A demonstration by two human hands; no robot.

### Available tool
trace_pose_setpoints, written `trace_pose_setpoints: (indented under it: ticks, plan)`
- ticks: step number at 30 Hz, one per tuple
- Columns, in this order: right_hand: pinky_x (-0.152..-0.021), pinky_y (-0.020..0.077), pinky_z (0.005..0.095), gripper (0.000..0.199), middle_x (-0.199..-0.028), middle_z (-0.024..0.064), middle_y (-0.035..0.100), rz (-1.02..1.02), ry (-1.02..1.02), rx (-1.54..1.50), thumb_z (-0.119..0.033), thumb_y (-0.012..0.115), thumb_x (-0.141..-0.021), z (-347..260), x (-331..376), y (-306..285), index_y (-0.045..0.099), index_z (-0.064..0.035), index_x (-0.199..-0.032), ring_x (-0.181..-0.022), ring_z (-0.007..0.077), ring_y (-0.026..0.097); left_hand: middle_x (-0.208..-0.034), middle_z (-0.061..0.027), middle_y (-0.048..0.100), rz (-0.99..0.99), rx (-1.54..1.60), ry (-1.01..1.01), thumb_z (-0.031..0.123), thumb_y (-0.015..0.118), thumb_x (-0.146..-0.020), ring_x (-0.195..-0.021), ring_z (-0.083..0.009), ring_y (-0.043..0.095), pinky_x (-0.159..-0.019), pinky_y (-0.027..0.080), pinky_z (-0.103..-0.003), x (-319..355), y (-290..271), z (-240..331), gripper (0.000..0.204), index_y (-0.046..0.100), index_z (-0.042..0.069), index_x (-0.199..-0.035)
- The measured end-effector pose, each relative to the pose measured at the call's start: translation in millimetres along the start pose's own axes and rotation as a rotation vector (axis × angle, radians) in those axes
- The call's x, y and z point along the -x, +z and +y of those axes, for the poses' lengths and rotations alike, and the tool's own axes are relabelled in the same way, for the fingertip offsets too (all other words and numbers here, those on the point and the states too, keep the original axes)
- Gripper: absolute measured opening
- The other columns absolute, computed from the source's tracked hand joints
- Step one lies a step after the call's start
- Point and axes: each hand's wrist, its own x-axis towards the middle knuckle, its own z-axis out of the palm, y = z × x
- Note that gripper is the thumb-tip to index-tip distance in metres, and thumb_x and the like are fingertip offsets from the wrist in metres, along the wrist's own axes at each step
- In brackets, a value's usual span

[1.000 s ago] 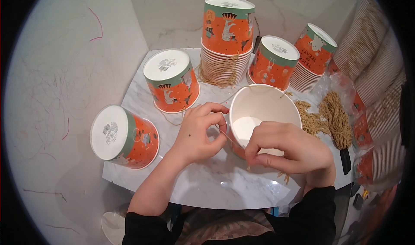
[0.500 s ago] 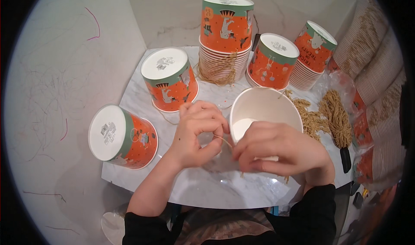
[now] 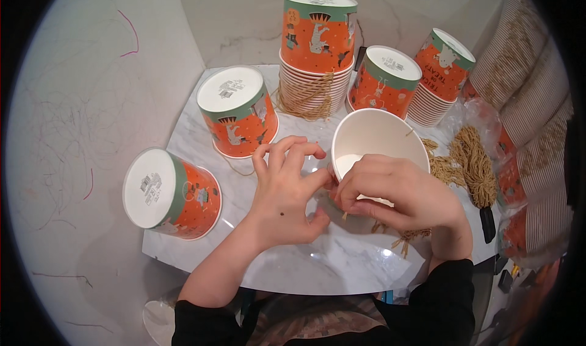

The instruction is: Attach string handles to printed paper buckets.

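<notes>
An open paper bucket [image 3: 397, 126], white inside, stands upright in front of me. My right hand [image 3: 400, 190] reaches over its near rim, with fingers and thumb pinched there. A short end of tan cord [image 3: 345, 215] pokes out below those fingertips, the rest of it being hidden by the hand. At the bucket's left side is my left hand [image 3: 281, 196], its fingers spread and curved and no cord visible in them. One of its fingertips seems to touch the bucket's outer wall. Another bit of cord [image 3: 409, 132] shows at the far right rim.
Upside-down orange and green buckets stand left [image 3: 174, 193] and back left [image 3: 238, 111]. Nested bucket stacks [image 3: 317, 41] rise behind. Tan cord bundles [image 3: 473, 163] lie at right beside a black-handled tool [image 3: 487, 225]. Bagged bucket stacks [image 3: 525, 71] line the right edge.
My left hand has let go of the cord and spread its fingers. The bucket has shifted slightly away and to the right, and my right hand has risen a little along its rim.
</notes>
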Motion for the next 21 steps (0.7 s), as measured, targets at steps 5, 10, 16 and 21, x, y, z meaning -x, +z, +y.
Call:
trace_pose_setpoints:
  ticks: [5,10,16,21]
  plan:
    - [-0.08,0.0506,0.0371,0.005,-0.094,0.0047,0.068,0.041,0.002,-0.009,-0.007,0.069,-0.09,3.4,-2.2,1.3,0.066,-0.0075,-0.094,-0.09,0.0269,0.064,-0.115,-0.0027,0.055,0.104,0.113,0.015,0.012,0.078,-0.063,-0.125,-0.0297,0.047,-0.106,0.023,-0.053,7.2,21.9,-4.3,0.029,0.067,0.013,-0.09]
    - [-0.078,0.0503,0.036,0.004,-0.092,0.005,0.067,0.076,-0.013,0.003,-0.005,0.069,-0.089,3.3,-3.2,-0.5,0.066,-0.0067,-0.092,-0.088,0.0263,0.064,-0.105,-0.0015,0.061,0.109,0.294,-0.021,0.003,0.075,-0.072,-0.111,-0.0246,0.059,-0.105,0.032,-0.045,4.7,20.9,-4.7,0.021,0.066,0.011,-0.089]
    - [-0.074,0.0512,0.036,0.011,-0.092,0.0097,0.062,0.235,-0.013,-0.005,-0.003,0.068,-0.09,1.8,-8.9,2.5,0.064,-0.0031,-0.1,-0.086,0.0273,0.065,-0.095,-0.0079,0.069,0.246,0.745,-0.115,-0.004,0.069,-0.083,-0.088,-0.0249,0.067,-0.086,0.05,-0.034,8.2,22.4,-6.3,0.016,0.064,0.005,-0.096]
    - [-0.075,0.0499,0.0343,0.009,-0.09,0.0088,0.066,0.417,0.107,0.009,0.002,0.069,-0.087,2.5,-9.7,12.5,0.066,-0.0015,-0.095,-0.085,0.0266,0.065,-0.095,-0.005,0.069,0.29,0.415,0.121,-0.006,0.07,-0.078,-0.085,-0.0223,0.065,-0.085,0.049,-0.039,6.0,16.2,-14.0,0.024,0.064,0.007,-0.097]
